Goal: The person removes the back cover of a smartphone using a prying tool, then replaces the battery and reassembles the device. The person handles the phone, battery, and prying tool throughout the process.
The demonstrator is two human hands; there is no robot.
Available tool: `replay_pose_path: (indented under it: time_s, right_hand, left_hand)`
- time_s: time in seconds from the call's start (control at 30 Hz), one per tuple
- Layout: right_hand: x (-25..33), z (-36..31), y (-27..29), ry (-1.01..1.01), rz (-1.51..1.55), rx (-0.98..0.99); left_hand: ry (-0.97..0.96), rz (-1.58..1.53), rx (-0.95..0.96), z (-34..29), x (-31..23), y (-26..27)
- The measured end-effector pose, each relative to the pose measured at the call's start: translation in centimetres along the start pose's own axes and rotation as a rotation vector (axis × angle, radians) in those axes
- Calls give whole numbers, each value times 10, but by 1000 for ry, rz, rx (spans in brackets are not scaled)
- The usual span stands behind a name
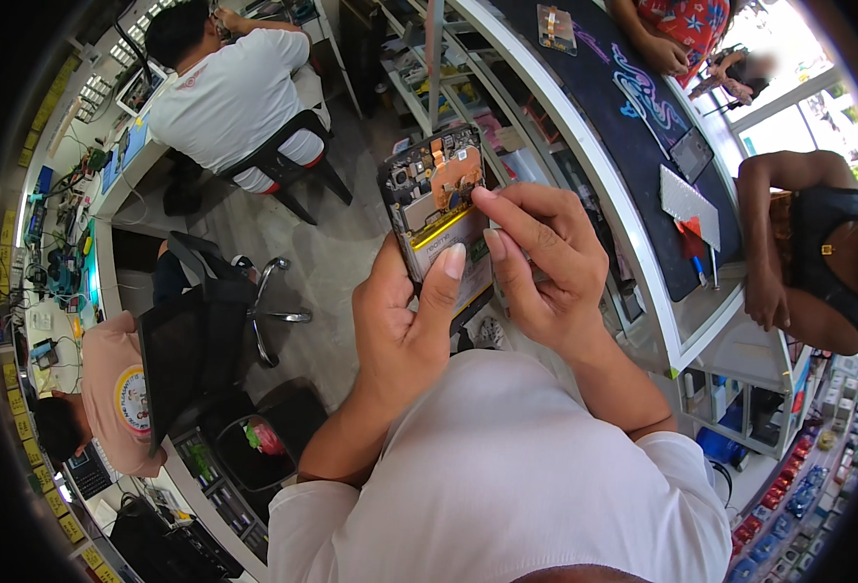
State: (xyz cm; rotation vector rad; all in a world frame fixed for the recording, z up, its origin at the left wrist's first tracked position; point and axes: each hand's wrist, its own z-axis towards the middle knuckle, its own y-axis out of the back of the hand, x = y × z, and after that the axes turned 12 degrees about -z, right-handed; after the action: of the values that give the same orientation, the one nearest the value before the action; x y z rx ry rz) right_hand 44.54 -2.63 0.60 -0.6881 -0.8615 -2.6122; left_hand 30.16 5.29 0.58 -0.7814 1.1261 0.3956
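Dark mat (589, 83) lies at upper right. At centre, the left hand (395, 325) grips an opened phone (439, 231); the right hand's (550, 277) thumb and forefinger nearly meet beside its board (416, 211), holding what I cannot tell. Slackened grip could drop it; careless prodding could damage parts.

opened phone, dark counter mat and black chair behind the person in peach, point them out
Opened phone (437, 200): head view, on its exposed circuitry.
Dark counter mat (631, 146): head view, on a bare patch.
Black chair (194, 355): head view, on its backrest.
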Motion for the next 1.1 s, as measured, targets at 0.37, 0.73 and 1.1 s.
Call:
replay_pose_path:
  time_s: [0.37, 0.73, 1.1]
  right_hand:
    - [5, 3, 4, -29, -37, 12]
    - [4, 7, 5, 55, -112, 44]
    - [-5, 26, 8, 165, -295, 211]
  left_hand:
    - [-59, 103, 26, 6, -2, 0]
    - [-43, 96, 43, 10, -12, -2]
    - [-40, 122, 22, 14, -6, 0]
